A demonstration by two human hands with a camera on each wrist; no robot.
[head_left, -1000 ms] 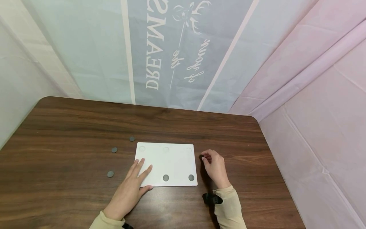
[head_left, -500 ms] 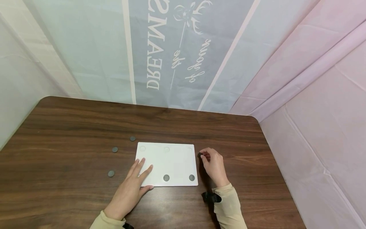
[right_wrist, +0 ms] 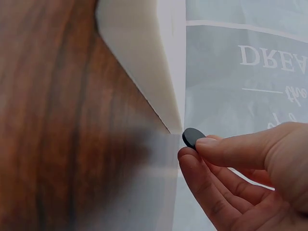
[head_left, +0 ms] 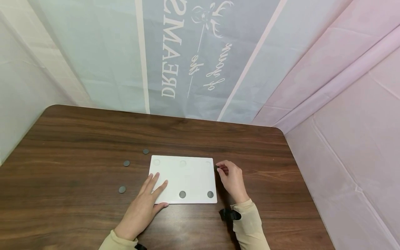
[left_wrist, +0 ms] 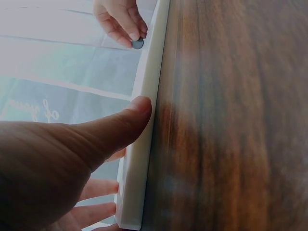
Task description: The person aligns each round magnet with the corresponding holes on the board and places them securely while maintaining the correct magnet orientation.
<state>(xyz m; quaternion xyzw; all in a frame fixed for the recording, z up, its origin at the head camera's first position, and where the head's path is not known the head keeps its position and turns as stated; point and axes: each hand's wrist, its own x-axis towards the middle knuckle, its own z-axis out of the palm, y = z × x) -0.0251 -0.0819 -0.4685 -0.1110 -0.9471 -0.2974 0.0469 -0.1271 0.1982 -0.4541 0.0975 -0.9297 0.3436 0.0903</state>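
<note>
A white rectangular board (head_left: pixel 190 177) with shallow round recesses lies flat on the table. My left hand (head_left: pixel 140 208) rests spread over its left front corner, the thumb along the front edge in the left wrist view. Just off the board's right edge, my right hand (head_left: pixel 232 180) pinches a small dark disc (right_wrist: pixel 193 137) between thumb and fingertips. Two grey discs, one front middle (head_left: pixel 182 194) and one front right (head_left: pixel 210 194), sit on the board. Along the back edge three round recesses show, such as the back left recess (head_left: pixel 156 162). What lies under the left hand is hidden.
Left of the board, three loose grey discs lie on the brown wooden table (head_left: pixel 78 146): a back disc (head_left: pixel 146 151), a middle disc (head_left: pixel 126 163) and a front disc (head_left: pixel 122 189). A printed cloth (head_left: pixel 200 69) hangs behind the table, and pale fabric (head_left: pixel 350 146) at the right.
My right hand has moved slightly left and back with its disc, closer to the board's right edge. The left hand stays on the board; the view has shifted a little.
</note>
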